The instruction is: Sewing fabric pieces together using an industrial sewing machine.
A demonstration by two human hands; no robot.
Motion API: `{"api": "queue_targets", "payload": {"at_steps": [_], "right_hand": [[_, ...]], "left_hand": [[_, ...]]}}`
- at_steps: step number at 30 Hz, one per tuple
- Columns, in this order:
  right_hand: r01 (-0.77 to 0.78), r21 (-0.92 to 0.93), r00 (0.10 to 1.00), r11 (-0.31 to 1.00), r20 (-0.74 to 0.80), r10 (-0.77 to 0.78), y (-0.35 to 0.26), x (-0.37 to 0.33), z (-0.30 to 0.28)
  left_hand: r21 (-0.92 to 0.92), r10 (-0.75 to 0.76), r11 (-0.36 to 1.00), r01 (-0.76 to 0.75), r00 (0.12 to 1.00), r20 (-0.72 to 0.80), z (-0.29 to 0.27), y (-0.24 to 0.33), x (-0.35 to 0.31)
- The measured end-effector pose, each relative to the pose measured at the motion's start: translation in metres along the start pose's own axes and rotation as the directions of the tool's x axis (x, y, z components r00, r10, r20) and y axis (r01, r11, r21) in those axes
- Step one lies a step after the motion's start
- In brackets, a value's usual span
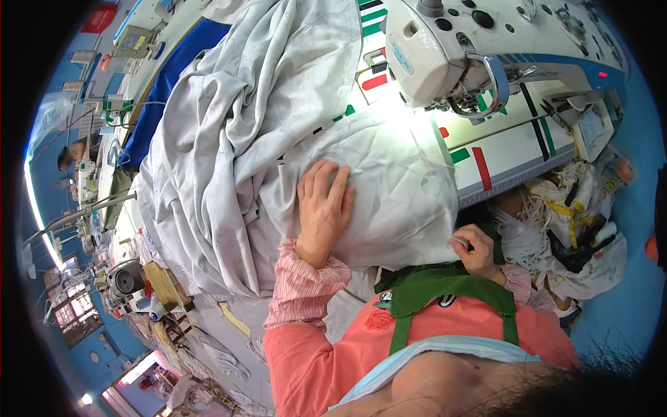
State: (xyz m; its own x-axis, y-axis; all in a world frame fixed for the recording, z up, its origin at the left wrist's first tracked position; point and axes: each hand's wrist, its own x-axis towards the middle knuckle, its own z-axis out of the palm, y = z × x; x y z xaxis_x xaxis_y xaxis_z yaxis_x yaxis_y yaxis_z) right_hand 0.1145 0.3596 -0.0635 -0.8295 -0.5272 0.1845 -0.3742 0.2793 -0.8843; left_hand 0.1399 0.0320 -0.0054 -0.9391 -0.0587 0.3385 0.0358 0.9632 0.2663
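A large sheet of white fabric lies heaped over the sewing table and runs under the head of a white industrial sewing machine. My left hand lies flat on the fabric, fingers spread, just in front of the machine. My right hand is at the fabric's near right edge, fingers pinched on that edge close to my green apron.
The table top right of the fabric carries red, green and black marking strips. A control panel stands at the machine's right. A bag with white cords and yellow tape hangs at the right. Other sewing stations line the left.
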Motion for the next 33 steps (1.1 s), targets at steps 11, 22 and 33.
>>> {"api": "queue_targets", "payload": {"at_steps": [11,22,33], "right_hand": [[-0.081,0.008,0.996,0.997,0.035,0.081,-0.003,0.002,-0.005],[-0.12,0.01,0.993,0.993,0.005,0.12,-0.005,0.005,0.001],[-0.148,-0.042,0.988,0.988,0.037,0.149,-0.005,0.008,0.003]], "left_hand": [[-0.014,-0.007,1.0,0.005,0.994,-0.108,-0.012,-0.009,0.07],[-0.806,-0.549,0.423,0.413,0.825,0.135,0.027,-0.056,0.116],[-0.894,-0.51,-0.272,0.356,0.735,0.448,0.023,-0.06,0.113]]}}
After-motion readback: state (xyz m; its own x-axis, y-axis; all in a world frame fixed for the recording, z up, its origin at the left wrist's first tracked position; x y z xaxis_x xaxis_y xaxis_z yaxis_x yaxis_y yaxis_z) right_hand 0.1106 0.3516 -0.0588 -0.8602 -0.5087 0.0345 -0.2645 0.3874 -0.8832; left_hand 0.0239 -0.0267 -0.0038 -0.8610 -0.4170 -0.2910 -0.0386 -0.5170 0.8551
